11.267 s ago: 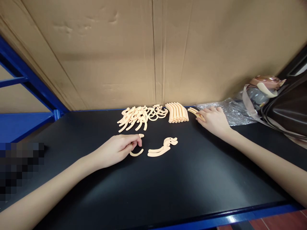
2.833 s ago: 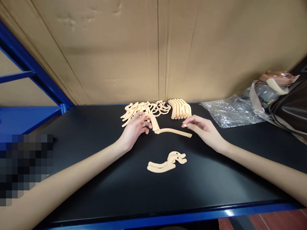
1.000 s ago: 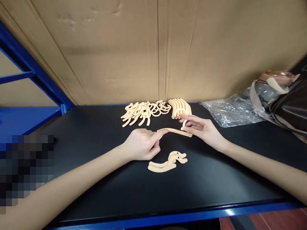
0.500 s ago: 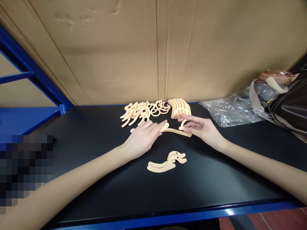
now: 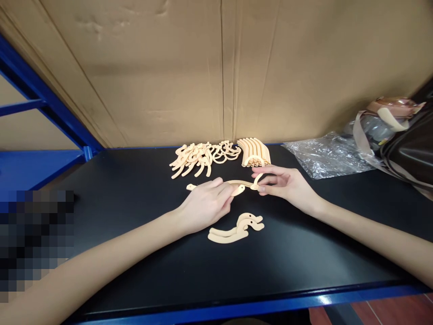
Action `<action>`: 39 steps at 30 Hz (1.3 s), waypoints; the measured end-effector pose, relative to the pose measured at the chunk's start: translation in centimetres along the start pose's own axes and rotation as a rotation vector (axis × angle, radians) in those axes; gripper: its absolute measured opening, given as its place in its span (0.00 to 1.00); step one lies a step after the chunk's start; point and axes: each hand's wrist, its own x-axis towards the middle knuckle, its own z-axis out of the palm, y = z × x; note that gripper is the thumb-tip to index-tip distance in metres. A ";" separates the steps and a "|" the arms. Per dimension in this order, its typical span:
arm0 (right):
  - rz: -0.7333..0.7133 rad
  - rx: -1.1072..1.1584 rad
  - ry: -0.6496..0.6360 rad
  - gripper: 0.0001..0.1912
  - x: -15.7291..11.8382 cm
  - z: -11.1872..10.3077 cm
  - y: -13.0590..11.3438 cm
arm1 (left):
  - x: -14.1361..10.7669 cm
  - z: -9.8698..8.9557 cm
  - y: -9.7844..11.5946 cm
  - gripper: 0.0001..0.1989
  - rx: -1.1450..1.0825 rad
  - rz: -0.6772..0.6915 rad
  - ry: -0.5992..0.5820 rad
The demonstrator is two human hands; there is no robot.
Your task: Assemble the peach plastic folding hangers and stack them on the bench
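My left hand (image 5: 206, 203) is closed on a long, curved beige strip (image 5: 240, 182), pressing it from above. A rounded end with a small hole (image 5: 240, 190) pokes out past its fingers, and another end (image 5: 191, 187) shows on the far left of the hand. My right hand (image 5: 284, 184) pinches a small beige arched piece (image 5: 259, 178), its flat end at the right part of the strip. Whether the two are joined cannot be made out. Closer to me lie two S-shaped beige pieces with dark holes (image 5: 230, 235), one overlapping the other.
Behind my hands are a loose pile of S-shaped pieces (image 5: 192, 158), several thin arched pieces (image 5: 227, 151) and a neat stack of curved strips (image 5: 254, 150). Clear plastic (image 5: 324, 155) and a strapped bottle (image 5: 382, 124) are at right. Cardboard (image 5: 169, 81) backs the black table (image 5: 152, 271).
My right hand has brought the small arched piece against the strip's right part. My left hand has shifted slightly nearer to me, and the holed end beside it has moved right and down.
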 end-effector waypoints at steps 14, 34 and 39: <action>0.128 0.220 -0.113 0.15 0.1 0.4 -0.5 | 0.2 -0.4 0.2 0.12 -0.126 0.100 -0.067; 0.178 0.282 -0.185 0.20 0.3 0.3 -0.1 | 0.1 -0.3 -0.1 0.13 -0.124 0.139 -0.043; 0.176 0.287 -0.197 0.20 0.2 0.3 0.0 | 0.0 -0.2 -0.1 0.13 -0.121 0.126 -0.060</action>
